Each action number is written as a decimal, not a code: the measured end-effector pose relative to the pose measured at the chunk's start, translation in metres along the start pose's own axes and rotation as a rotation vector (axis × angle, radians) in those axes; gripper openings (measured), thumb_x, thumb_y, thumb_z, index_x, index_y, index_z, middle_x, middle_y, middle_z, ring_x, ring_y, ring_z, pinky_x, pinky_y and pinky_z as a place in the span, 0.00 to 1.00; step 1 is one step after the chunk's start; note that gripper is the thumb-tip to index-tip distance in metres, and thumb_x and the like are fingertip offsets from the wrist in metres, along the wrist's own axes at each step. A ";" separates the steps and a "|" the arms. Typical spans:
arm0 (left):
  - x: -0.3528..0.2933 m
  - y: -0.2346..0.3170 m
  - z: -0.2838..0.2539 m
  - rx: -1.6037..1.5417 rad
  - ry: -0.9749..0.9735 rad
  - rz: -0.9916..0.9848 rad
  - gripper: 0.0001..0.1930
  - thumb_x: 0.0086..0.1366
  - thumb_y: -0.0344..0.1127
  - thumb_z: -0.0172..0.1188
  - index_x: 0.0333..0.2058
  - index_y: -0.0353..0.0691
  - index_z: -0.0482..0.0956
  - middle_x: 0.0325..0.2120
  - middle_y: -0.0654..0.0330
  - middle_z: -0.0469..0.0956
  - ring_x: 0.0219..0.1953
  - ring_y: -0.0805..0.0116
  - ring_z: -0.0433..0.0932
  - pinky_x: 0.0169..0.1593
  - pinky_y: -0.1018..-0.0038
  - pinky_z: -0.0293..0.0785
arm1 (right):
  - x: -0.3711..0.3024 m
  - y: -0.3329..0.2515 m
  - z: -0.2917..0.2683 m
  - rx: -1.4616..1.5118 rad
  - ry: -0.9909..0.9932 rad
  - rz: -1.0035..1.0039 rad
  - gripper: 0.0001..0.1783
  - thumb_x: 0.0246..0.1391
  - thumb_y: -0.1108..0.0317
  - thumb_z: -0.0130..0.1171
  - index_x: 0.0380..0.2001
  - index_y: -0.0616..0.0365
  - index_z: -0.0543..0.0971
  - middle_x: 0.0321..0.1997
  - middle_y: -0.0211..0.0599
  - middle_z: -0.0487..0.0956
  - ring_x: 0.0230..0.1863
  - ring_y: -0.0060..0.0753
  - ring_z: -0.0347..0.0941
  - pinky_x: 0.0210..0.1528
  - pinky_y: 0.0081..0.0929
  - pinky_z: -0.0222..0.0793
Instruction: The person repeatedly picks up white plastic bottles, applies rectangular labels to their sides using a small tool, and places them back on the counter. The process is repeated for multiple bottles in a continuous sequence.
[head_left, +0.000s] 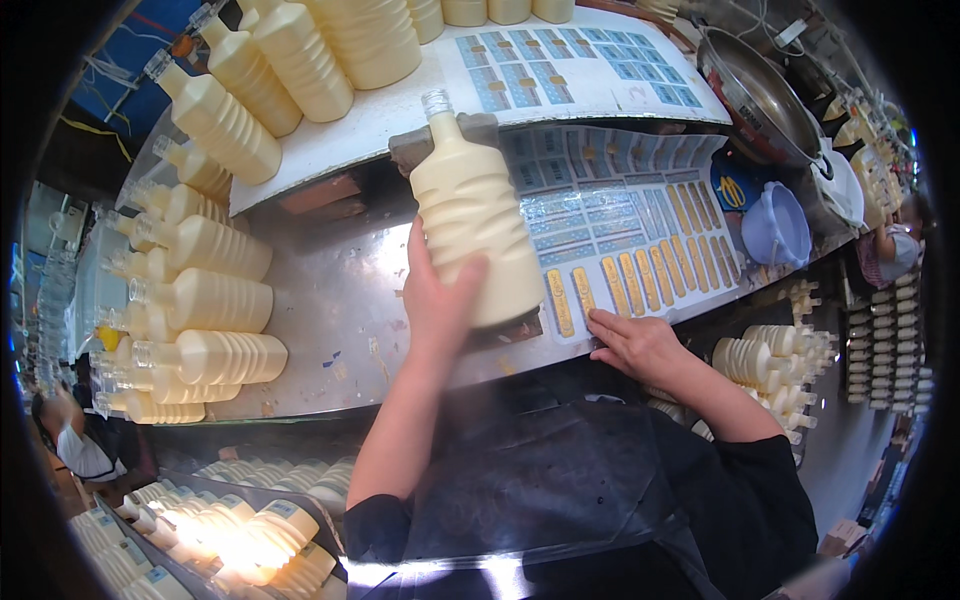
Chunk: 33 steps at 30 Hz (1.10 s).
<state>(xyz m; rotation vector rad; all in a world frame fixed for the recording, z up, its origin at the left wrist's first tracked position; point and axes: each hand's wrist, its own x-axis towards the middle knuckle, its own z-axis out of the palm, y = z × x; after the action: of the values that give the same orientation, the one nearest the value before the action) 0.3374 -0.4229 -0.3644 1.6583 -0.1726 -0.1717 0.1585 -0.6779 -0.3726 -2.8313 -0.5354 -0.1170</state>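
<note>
A large cream bottle (470, 220) with wavy ridges and a clear threaded neck lies on a dark rest on the metal table, its neck pointing away from me. My left hand (440, 295) grips its lower left side, the thumb laid across the front; that hand is slightly blurred. To the right lies a label sheet (630, 225) with blue labels and rows of narrow gold strips. My right hand (640, 348) rests at the sheet's near edge, fingers stretched out and thumb apart. Its fingertips touch the lower end of a gold strip label (583, 290).
Cream bottles (225, 290) lie stacked along the table's left side; more stand on the white shelf (400, 100) behind. At right are a blue bucket (776, 225), yellow-handled scissors (733, 190) and a large pan (760, 95). Crated bottles (250, 525) sit below left.
</note>
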 end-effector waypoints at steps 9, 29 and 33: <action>0.002 -0.002 0.001 0.057 0.011 -0.014 0.47 0.60 0.44 0.67 0.73 0.34 0.54 0.59 0.41 0.75 0.58 0.51 0.79 0.62 0.61 0.74 | 0.002 -0.002 -0.004 0.022 0.003 0.026 0.25 0.54 0.59 0.70 0.52 0.58 0.81 0.57 0.36 0.81 0.36 0.40 0.84 0.36 0.33 0.80; -0.030 -0.022 -0.033 0.513 -0.277 0.215 0.48 0.48 0.49 0.76 0.67 0.39 0.68 0.71 0.39 0.52 0.74 0.38 0.51 0.74 0.51 0.51 | 0.054 0.030 -0.024 0.272 0.275 0.119 0.10 0.57 0.65 0.66 0.42 0.54 0.85 0.37 0.37 0.85 0.34 0.45 0.83 0.34 0.37 0.79; -0.029 -0.047 -0.019 0.659 -0.036 0.324 0.41 0.50 0.42 0.79 0.62 0.35 0.72 0.67 0.47 0.63 0.69 0.47 0.62 0.71 0.57 0.57 | 0.077 0.007 -0.022 0.402 0.259 0.106 0.13 0.59 0.68 0.66 0.47 0.53 0.85 0.34 0.38 0.84 0.32 0.44 0.82 0.33 0.34 0.78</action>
<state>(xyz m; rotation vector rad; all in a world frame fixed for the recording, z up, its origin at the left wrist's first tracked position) 0.3139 -0.3936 -0.4089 2.2493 -0.5678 0.1181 0.2316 -0.6629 -0.3438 -2.3992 -0.3092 -0.3133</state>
